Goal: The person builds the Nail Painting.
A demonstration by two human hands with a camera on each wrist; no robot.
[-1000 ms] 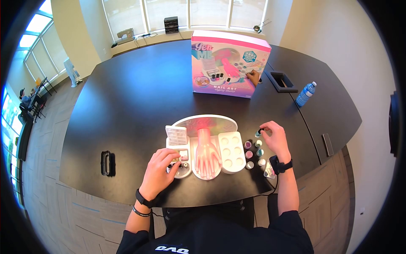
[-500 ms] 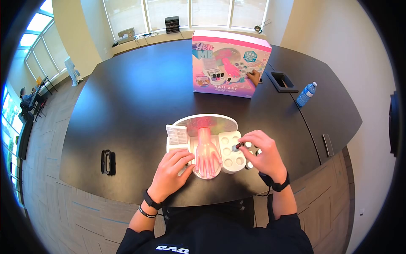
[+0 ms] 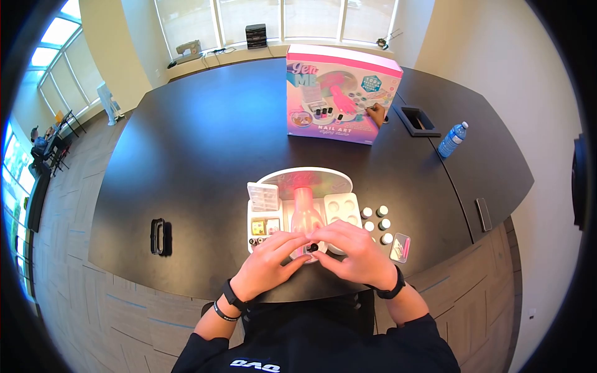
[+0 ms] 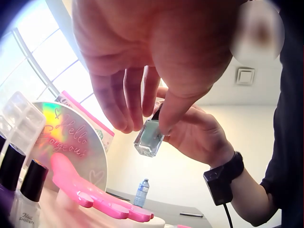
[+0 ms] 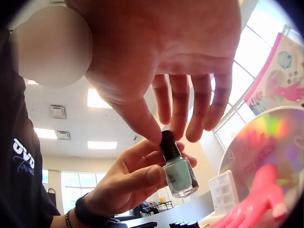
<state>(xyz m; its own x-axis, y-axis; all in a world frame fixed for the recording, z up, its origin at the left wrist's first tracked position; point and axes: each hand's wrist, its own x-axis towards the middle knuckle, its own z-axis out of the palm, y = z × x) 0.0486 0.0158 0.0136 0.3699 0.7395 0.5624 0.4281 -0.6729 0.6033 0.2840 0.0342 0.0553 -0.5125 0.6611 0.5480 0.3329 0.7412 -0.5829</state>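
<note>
On my feed, the right hand (image 3: pixel 359 255) has its grip pinched on a black cap (image 5: pixel 170 146), thumb and fingertip drawn in to the cap's width, the remaining fingers loosely spread. The left hand (image 3: pixel 268 261) has its grip narrowed on the glass of the pale green polish bottle (image 5: pixel 181 176) under that cap, thumb against one side. The bottle tilts in the air between both hands, at the near end of the pink model hand (image 3: pixel 304 211). From the head view I make out little more than its dark top; on the left wrist view the left thumb hides part of the right fingertips.

My hands cover the model's fingers and the lower part of the white tray (image 3: pixel 341 197). The dark-capped bottles (image 4: pixel 32 185) run off the left wrist view's edge. Farther across the worktop (image 3: pixel 186 174), the pink box (image 3: pixel 342 99) shows whole from the head but cut off on the right wrist view.
</note>
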